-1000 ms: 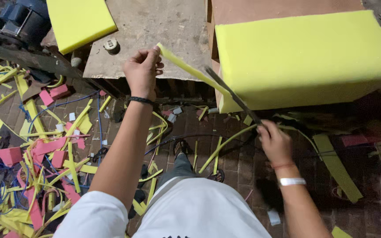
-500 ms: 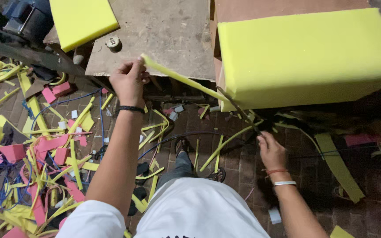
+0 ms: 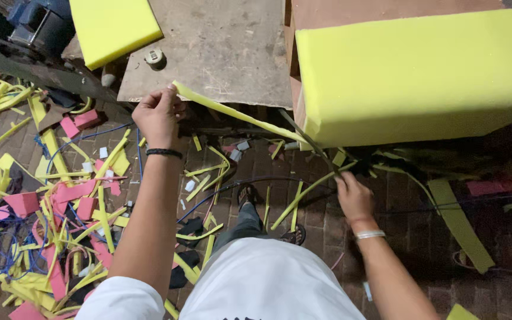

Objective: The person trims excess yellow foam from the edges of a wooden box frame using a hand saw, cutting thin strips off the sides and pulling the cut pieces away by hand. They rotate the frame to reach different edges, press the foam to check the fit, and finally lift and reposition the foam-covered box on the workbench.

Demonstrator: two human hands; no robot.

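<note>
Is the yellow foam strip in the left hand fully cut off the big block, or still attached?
Cannot tell. The strip runs taut from the left hand to the block's lower corner, where a dark tool hides the junction.

Foam block (image 3: 422, 77) on bench, offcuts (image 3: 60, 201) on floor left.

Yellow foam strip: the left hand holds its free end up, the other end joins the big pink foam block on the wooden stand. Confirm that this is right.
Not quite. In the head view the left hand does hold up the free end of the yellow foam strip, but the big foam block it joins on the wooden stand is yellow, not pink. Pink shows only among the scraps on the floor.
</note>
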